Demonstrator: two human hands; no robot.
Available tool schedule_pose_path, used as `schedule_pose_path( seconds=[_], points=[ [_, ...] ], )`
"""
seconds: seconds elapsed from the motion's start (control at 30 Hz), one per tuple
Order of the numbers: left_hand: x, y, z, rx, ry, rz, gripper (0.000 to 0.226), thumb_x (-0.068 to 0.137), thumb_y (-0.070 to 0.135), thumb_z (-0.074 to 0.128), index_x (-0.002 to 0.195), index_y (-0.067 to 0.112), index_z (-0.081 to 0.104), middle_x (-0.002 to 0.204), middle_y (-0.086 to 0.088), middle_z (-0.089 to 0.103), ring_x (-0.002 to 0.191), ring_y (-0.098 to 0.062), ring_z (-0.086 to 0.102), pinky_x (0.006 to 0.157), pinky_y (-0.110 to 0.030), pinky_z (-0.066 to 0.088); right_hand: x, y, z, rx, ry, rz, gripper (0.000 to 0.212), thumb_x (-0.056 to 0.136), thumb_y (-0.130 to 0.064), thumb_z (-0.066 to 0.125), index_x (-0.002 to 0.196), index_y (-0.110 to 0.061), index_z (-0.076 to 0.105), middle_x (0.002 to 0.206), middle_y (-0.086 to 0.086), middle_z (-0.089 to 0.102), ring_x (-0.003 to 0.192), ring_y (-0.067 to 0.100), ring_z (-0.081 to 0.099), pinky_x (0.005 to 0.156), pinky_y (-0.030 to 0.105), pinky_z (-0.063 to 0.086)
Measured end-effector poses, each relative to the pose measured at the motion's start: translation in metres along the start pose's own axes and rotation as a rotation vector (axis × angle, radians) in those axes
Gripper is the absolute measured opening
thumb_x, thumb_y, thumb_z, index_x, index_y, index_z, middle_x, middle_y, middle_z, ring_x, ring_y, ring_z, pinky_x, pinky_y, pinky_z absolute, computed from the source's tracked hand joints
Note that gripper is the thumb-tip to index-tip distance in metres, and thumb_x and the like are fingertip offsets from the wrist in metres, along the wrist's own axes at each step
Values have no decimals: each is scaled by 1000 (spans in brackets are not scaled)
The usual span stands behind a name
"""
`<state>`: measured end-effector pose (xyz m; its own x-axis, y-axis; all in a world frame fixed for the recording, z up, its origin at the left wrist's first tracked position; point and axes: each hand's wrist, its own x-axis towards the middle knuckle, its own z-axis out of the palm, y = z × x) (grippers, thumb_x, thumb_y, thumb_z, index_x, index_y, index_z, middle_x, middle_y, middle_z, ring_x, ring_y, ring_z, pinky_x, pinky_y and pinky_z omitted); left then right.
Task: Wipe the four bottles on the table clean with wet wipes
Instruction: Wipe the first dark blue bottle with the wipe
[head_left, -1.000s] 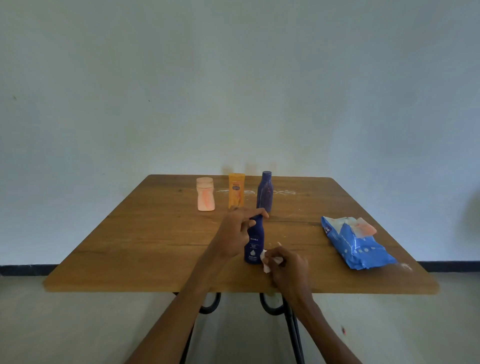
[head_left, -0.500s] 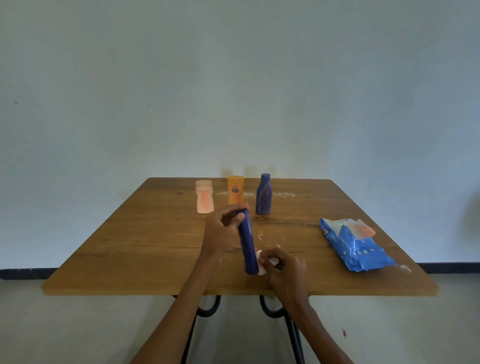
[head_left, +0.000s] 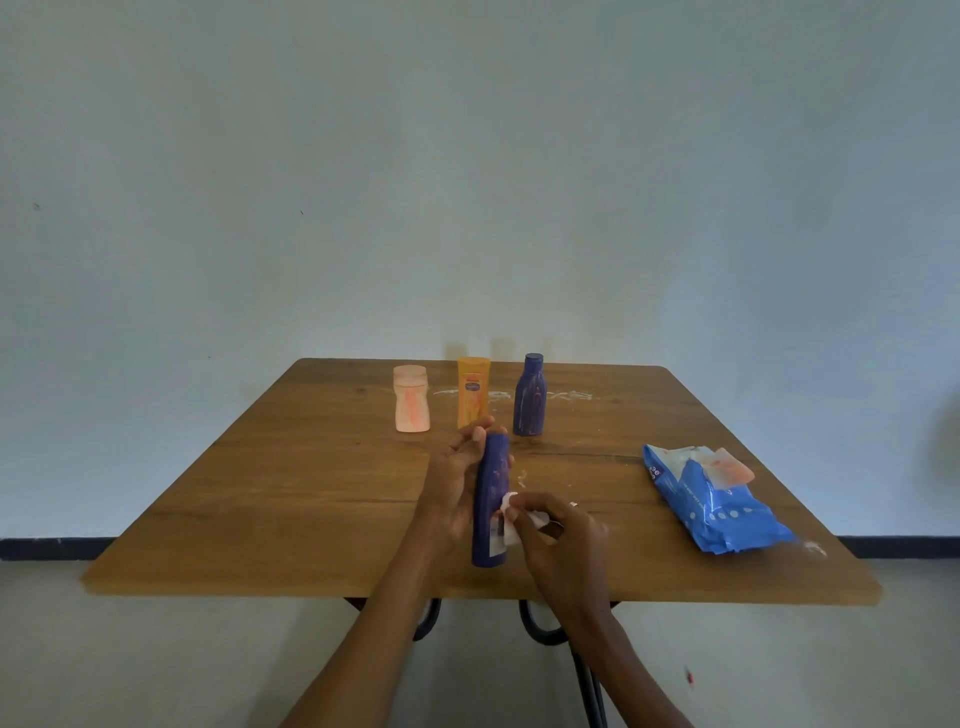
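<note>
**Hands Wiped a Dark Blue Bottle**

Some things were hard to see. The words on the bottles were too blurry to read. The left hand (head_left: 457, 480) hid one side of the dark blue bottle (head_left: 491, 506), and the right hand (head_left: 558, 530) covered most of the wet wipe (head_left: 510, 525) — only a small white bit peeked out. The table's legs (head_left: 540, 621) were mostly hidden under the top, and both arms were cut off at the bottom edge.

The left hand was wrapped round the dark blue bottle, fingers curled behind it and the thumb near its top. The bottle was held almost upright, leaning a little, above the near middle of the table (head_left: 260, 493). The right hand's fingers were pinched together on the wet wipe, and the wipe was pressed against the lower side of the bottle.

Three more bottles stood in a row at the far side of the table — a pink bottle (head_left: 412, 399), an orange bottle (head_left: 472, 391) and a purple bottle (head_left: 529, 396). The left hand's fingertips covered the bottom of the orange one. A blue pack of wipes (head_left: 717, 506) lay on the right, well apart from the hands, with its flap open. White smears marked the wood near the far bottles.
</note>
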<state>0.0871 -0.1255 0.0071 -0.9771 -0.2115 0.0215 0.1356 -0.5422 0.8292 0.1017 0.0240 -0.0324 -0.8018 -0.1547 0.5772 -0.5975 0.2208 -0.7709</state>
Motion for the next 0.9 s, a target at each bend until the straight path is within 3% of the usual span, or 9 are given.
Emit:
schedule_pose_path(
  seconds=[0.1, 0.23, 0.4, 0.6, 0.8, 0.9],
  points=[
    [-1, -7, 3, 33, -21, -17, 45, 84, 39, 58, 112, 4, 63, 86, -11, 66, 72, -20, 62, 69, -35, 52, -1, 0, 0, -12, 12, -27, 15, 82, -17, 73, 93, -26, 71, 91, -18, 69, 86, -1, 65, 66, 13, 52],
    [2, -10, 1, 78, -50, 3, 41, 82, 35, 59, 108, 3, 63, 88, -12, 63, 71, -18, 64, 65, -32, 55, -1, 2, -3, -10, -9, -38, 17, 82, -16, 72, 94, -29, 69, 92, -16, 69, 87, 1, 65, 67, 13, 52],
    [10, -13, -7, -49, -134, -88, 70, 56, 46, 88, 107, 3, 64, 88, -13, 65, 73, -23, 63, 69, -35, 55, 3, -1, -3, -49, -15, -35, 14, 85, -26, 68, 99, -26, 69, 94, -15, 69, 87, -1, 65, 68, 15, 54],
    [11, -21, -4, -187, -263, -156, 64, 60, 47, 87, 109, 10, 66, 95, -12, 66, 82, -25, 64, 82, -42, 50, 37, -17, -5, -95, 37, -99, 18, 85, -26, 68, 103, -26, 68, 98, -18, 67, 89, -3, 63, 71, 17, 53],
    [16, -14, -6, -194, -214, -139, 72, 53, 48, 90, 109, 10, 65, 95, -10, 64, 80, -23, 62, 77, -40, 51, 18, 0, -7, -166, -119, -111, 39, 88, -44, 50, 123, -29, 59, 123, -12, 59, 108, -7, 56, 73, 8, 51],
    [18, -14, -10, -129, -148, -97, 71, 51, 50, 90, 106, 10, 68, 94, -8, 67, 79, -22, 62, 75, -37, 53, 0, 10, -13, -212, -147, -143, 49, 88, -65, 38, 120, -33, 58, 120, -15, 58, 110, -10, 53, 76, 4, 48]
  ],
)
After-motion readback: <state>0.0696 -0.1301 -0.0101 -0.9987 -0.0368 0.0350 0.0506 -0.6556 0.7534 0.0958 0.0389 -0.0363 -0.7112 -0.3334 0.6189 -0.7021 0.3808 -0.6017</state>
